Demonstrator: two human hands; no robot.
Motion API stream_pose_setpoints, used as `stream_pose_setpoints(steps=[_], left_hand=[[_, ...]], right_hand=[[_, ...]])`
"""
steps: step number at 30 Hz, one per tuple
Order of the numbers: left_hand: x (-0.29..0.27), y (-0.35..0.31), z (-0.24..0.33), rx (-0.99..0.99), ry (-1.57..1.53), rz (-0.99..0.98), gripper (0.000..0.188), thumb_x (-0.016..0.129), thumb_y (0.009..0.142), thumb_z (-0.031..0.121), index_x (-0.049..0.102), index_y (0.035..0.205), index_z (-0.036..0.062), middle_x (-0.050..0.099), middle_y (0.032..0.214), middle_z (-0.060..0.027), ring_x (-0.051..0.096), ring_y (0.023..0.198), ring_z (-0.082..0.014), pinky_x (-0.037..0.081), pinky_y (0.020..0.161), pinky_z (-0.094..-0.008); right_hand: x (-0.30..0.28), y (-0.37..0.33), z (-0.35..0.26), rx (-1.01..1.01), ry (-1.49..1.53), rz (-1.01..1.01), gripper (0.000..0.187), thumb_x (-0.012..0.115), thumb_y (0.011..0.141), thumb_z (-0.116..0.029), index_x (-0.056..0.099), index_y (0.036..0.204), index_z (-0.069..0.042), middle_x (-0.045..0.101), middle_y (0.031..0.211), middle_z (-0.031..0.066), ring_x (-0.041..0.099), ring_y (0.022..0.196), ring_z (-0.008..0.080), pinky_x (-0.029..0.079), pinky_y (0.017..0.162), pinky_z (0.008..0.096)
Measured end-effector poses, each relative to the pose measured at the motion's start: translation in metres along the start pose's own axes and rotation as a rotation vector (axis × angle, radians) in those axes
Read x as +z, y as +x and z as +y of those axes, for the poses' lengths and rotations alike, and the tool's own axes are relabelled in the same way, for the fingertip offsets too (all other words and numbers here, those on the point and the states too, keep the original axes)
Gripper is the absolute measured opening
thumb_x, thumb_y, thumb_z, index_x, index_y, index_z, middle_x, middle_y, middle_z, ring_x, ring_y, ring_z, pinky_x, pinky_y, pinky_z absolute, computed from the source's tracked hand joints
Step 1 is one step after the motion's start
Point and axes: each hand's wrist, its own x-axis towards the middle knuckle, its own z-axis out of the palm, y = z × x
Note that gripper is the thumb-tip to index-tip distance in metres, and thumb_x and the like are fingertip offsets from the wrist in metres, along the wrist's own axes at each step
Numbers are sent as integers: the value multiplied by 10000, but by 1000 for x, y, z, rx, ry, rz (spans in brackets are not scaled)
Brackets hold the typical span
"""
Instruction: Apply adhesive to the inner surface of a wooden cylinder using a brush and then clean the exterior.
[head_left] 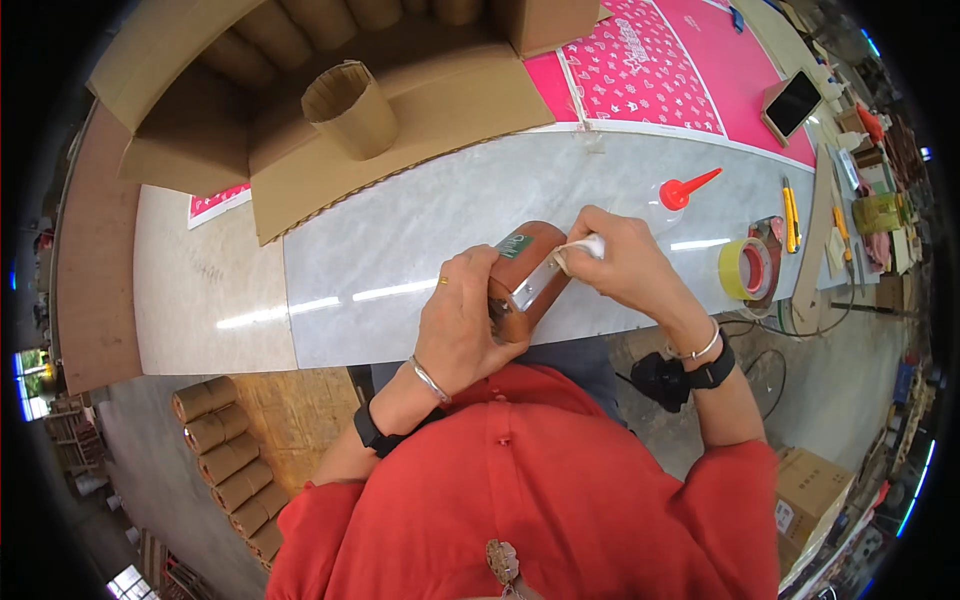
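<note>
Gripping a brown tube (527,280) at the near edge of a grey table (400,240), the left hand (462,320) was closed round its lower end, while the right hand (620,262) pinched a white cloth (585,247) shut against the tube's clear window. A small green label (515,244) sat on the tube's upper end. Behind stood an open cardboard box (300,110) with a corrugated roll (350,108) on its flap; pink printed sheets (650,70) lay to the right, near a red nozzle (685,190), yellow tape (745,268) and a yellow knife (789,215). More brown tubes (225,455) were stacked on the floor.
</note>
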Motion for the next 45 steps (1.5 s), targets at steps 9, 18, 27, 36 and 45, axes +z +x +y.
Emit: stream_pose_setpoints(steps=[9,18,27,36,45], left_hand=[[7,2,2,114,49,46,702,700,606,63,385,1231,-3,491,1056,-188,521,874,-365,496,657,-392],[1,-3,-1,60,75,-39,884,841,540,132,363,1276,22,489,1147,-205,538,963,-362,494,753,-398],[-5,-8,-9,17,53,-33,906,861,550,164,348,1285,34,475,1145,-192,542,979,-341,488,797,-388],[-2,-12,-8,-48,-22,-30,898,846,571,127,341,1308,35,468,1181,-196,513,1040,-361,481,826,-401],[2,-18,-14,144,30,-67,945,809,521,19,324,1332,12,449,1270,-241,495,1063,-402,483,859,-426]], right_hand=[[-14,19,-15,-113,-649,-167,254,596,772,-222,606,785,31,617,713,233,614,684,393,488,655,438],[-16,0,-13,62,-380,-133,192,588,773,-155,600,774,37,620,662,176,622,610,281,489,576,362],[-13,-19,41,156,198,73,218,609,830,-165,612,808,51,611,649,64,571,588,91,460,524,270],[41,-17,-21,-560,-171,400,106,597,842,-148,591,825,-43,609,804,85,606,697,222,475,533,308],[36,-2,4,-399,-218,499,82,592,829,-130,586,822,-48,573,791,125,571,673,335,474,588,381]])
